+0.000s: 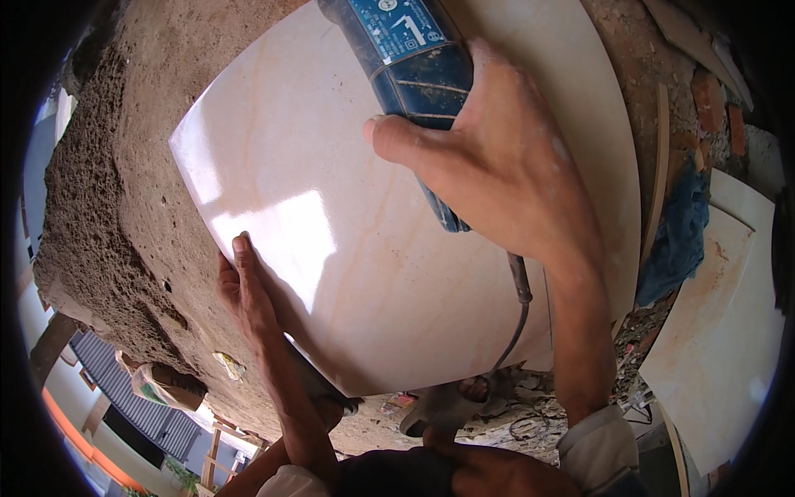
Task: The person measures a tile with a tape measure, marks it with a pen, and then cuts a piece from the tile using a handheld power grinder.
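A large glossy cream tile with faint veins (281, 141) fills the middle of the view, with another tile edge showing under its right side. My right hand (505, 166) is wrapped round a dark blue corded power tool (406, 58) over the upper part of the tile; the tool's working end is out of view at the top. Its black cord (522, 323) hangs down across the tile's lower edge. My left hand (244, 290) grips the tile's left edge, thumb on top and fingers partly hidden beneath.
Rough sandy ground (132, 190) lies to the left. At right are cut tile pieces (720, 331), broken bricks (708, 99), a wooden strip (658, 166) and blue cloth or plastic (671, 248). A sandalled foot (439, 406), rubble and a sack (170, 385) show lower down.
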Available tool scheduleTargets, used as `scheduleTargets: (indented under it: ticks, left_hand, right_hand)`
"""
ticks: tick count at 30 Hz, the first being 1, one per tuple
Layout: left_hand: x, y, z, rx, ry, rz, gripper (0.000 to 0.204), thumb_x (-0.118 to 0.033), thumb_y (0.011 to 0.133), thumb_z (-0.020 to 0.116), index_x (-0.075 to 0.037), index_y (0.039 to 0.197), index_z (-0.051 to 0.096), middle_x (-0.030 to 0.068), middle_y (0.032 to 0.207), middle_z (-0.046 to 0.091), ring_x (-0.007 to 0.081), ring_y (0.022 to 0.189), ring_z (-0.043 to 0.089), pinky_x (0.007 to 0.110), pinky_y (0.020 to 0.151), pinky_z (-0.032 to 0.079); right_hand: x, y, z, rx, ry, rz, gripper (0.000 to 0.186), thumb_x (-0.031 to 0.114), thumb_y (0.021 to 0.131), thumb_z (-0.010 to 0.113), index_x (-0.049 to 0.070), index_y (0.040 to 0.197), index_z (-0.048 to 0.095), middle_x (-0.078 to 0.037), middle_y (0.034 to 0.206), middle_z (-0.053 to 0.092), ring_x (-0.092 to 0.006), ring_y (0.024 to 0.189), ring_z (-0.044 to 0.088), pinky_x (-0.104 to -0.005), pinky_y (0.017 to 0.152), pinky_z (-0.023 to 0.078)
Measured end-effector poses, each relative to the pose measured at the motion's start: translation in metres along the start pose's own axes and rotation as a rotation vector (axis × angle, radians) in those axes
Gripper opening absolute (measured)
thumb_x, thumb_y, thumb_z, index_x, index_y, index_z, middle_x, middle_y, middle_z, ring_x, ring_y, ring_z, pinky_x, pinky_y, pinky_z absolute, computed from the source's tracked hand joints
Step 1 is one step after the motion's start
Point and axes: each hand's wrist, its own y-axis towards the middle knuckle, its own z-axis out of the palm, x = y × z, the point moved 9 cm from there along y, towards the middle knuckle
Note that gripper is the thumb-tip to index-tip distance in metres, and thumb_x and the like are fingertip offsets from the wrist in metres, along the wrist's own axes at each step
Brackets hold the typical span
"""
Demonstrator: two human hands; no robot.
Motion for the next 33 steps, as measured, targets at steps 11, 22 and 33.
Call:
scheduleTargets:
  ticks: [11, 22, 33]
  left_hand:
    - [-0.005, -0.002, 0.005, 0.061, -0.044, -0.014, 0.054, -0.049, 0.115, 0.064, -0.002, 0.14, 0.074, 0.0079, 0.118, 0.08, 0.0144, 0.103, 0.072, 0.032, 0.087, 0.059]
    - [-0.005, -0.002, 0.003, 0.02, -0.015, -0.014, 0.054, -0.05, 0.114, 0.066, -0.003, 0.14, 0.074, 0.0082, 0.116, 0.081, 0.0149, 0.101, 0.073, 0.033, 0.084, 0.059]
    - [0.004, 0.004, 0.0, 0.006, -0.032, -0.001, 0.054, -0.051, 0.113, 0.068, -0.004, 0.137, 0.076, 0.0075, 0.111, 0.081, 0.0137, 0.095, 0.072, 0.032, 0.081, 0.059]
  right_hand:
    - [-0.003, -0.006, 0.003, 0.037, 0.075, 0.005, 0.055, 0.042, 0.085, 0.087, -0.002, 0.112, 0.068, -0.01, 0.072, 0.067, -0.0216, 0.063, 0.068, -0.0419, 0.066, 0.058]
    - [-0.002, -0.005, 0.001, 0.013, 0.073, -0.048, 0.054, 0.04, 0.086, 0.087, -0.002, 0.114, 0.068, -0.009, 0.073, 0.067, -0.0192, 0.063, 0.069, -0.0406, 0.064, 0.058]
    - [-0.006, -0.011, -0.001, 0.033, 0.062, 0.024, 0.053, 0.04, 0.085, 0.087, 0.0, 0.114, 0.069, -0.01, 0.073, 0.068, -0.0206, 0.063, 0.068, -0.0409, 0.066, 0.057]
